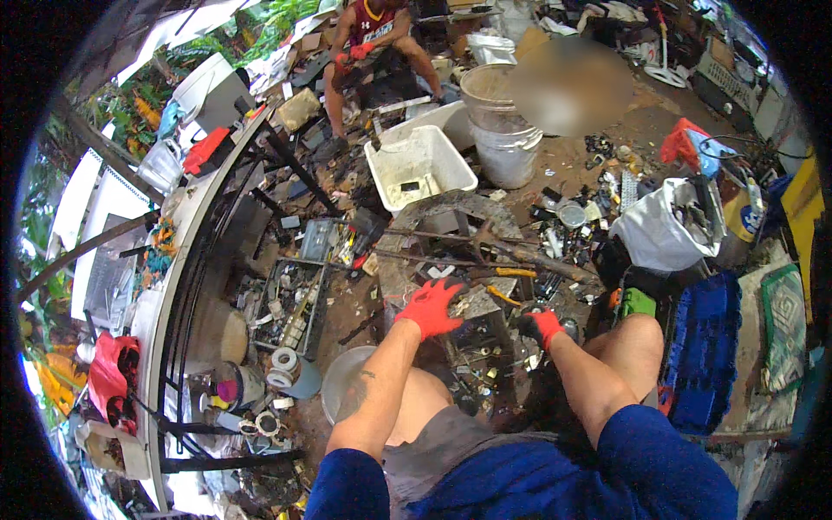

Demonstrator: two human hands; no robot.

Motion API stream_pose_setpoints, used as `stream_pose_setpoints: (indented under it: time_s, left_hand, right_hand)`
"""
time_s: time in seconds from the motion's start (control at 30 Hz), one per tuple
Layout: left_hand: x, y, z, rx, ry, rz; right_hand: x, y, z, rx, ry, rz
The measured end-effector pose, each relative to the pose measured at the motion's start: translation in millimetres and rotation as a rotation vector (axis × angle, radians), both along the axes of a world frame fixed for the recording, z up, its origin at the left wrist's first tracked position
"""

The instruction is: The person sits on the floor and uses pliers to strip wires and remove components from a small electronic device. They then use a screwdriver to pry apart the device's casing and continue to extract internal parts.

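My left hand [431,306] wears a red glove and hovers with fingers spread over a pile of metal scrap and small parts [472,347] between my knees. It holds nothing that I can see. My right hand [541,328], in a red and black glove, is lower and to the right, curled beside a dark round part [568,328]; whether it grips it I cannot tell. A grey slab-like piece [475,302] lies just right of the left hand. Long rusty bars [511,253] cross the ground ahead.
A white plastic tub [425,165] and a white bucket [507,147] stand ahead. Another person in red gloves [357,52] sits at the far side. A white sack of scrap [663,230] is right, a blue crate [702,347] by my right knee, a parts tray [290,308] and metal bowl [342,386] left.
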State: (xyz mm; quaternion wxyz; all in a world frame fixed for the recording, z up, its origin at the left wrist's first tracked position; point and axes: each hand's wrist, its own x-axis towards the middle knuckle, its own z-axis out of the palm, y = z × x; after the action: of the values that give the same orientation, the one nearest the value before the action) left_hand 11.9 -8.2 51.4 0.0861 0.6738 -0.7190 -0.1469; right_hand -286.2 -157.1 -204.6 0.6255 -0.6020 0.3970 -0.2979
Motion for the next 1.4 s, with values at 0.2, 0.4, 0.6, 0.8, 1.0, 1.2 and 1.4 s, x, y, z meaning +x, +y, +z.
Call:
stream_pose_setpoints:
  time_s: [0.2, 0.4, 0.6, 0.8, 1.0, 1.2, 1.4]
  left_hand:
    - [8.2, 39.1, -10.7, 0.082, -0.046, 0.117]
    - [19.6, 51.7, -31.2, 0.118, -0.002, 0.153]
    - [16.1, 37.7, -21.0, 0.014, 0.062, 0.129]
    - [16.4, 24.4, -24.3, -0.006, 0.019, 0.088]
    - [22.8, 20.6, -30.0, 0.015, 0.056, 0.088]
    - [24.4, 24.0, -38.1, -0.054, 0.083, 0.097]
    - [23.1, 25.0, -38.0, -0.063, 0.069, 0.111]
  right_hand:
    - [22.6, 74.9, 66.4, 0.115, 0.189, 0.037]
    - [-45.5, 124.0, 145.7, 0.467, 0.022, 0.030]
    - [-66.8, 182.6, 272.1, -0.027, 0.002, -0.084]
    - [-37.1, 169.8, 263.4, -0.136, 0.135, 0.197]
    - [-22.0, 177.4, 251.7, -0.164, 0.187, 0.144]
    - [-19.4, 172.7, 244.4, -0.149, 0.119, 0.146]
    - [-19.6, 172.5, 250.0, -0.101, 0.129, 0.188]
